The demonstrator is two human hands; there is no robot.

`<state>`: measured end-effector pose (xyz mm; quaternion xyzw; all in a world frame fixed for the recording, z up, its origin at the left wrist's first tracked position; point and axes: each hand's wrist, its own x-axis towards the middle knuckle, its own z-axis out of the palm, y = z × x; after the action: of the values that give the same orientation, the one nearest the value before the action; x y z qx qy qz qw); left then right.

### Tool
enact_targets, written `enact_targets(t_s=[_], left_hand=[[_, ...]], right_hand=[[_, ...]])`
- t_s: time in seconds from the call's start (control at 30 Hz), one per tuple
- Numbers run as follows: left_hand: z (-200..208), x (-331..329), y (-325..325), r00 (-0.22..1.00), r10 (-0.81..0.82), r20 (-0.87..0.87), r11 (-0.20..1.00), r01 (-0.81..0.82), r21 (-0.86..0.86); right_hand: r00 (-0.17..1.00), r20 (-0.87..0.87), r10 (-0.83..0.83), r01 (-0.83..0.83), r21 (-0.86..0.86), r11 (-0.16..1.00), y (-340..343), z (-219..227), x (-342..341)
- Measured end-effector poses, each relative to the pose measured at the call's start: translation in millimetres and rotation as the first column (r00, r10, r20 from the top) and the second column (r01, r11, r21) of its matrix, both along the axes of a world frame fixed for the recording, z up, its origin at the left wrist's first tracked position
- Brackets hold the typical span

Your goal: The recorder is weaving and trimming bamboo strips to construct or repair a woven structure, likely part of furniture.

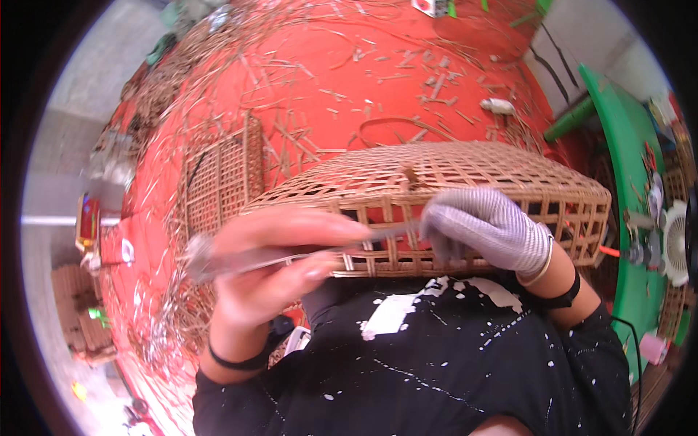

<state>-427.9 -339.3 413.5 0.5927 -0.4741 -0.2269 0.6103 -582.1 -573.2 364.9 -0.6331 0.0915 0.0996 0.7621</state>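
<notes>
My bare left hand (265,254) pinches a long thin grey tool (243,261) between thumb and fingers. Motion smears the tool, so its exact kind does not show. Its narrow end points right, to the fingertips of my right hand (483,229), which wears a grey knit glove with a pale cuff. The gloved fingers are curled closed; what they grip, if anything, is hidden. Just beyond both hands, against my lap, lies a large open-weave wicker basket (472,163) on its side. A small brown tuft (411,174) sits on its near edge.
A flat woven panel (222,178) lies on the red floor covering (327,65) to the left. Loose cane strips (174,87) and offcuts (436,80) are scattered about. At the right stands a green table (629,152) with tools and a white round plastic basket (676,243).
</notes>
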Motion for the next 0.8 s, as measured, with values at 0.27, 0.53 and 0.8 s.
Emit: enact_targets(t_s=[0.27, 0.53, 0.8], left_hand=[[-16.6, 6.6, 5.0, 0.953, 0.125, 0.276, 0.978, -0.165, 0.128], [-28.5, 23.5, -18.6, 0.995, 0.024, -0.102, 0.983, -0.004, 0.184], [-39.3, 31.1, -28.9, 0.987, -0.024, -0.158, 0.986, 0.049, 0.161]], right_hand=[[0.895, 0.291, -0.339, 0.442, -0.474, 0.761, -38.3, -15.3, -29.4], [0.878, 0.327, -0.349, 0.474, -0.506, 0.72, -37.9, -25.2, -28.3], [0.89, 0.335, -0.31, 0.452, -0.553, 0.7, -34.5, -20.2, -26.0]])
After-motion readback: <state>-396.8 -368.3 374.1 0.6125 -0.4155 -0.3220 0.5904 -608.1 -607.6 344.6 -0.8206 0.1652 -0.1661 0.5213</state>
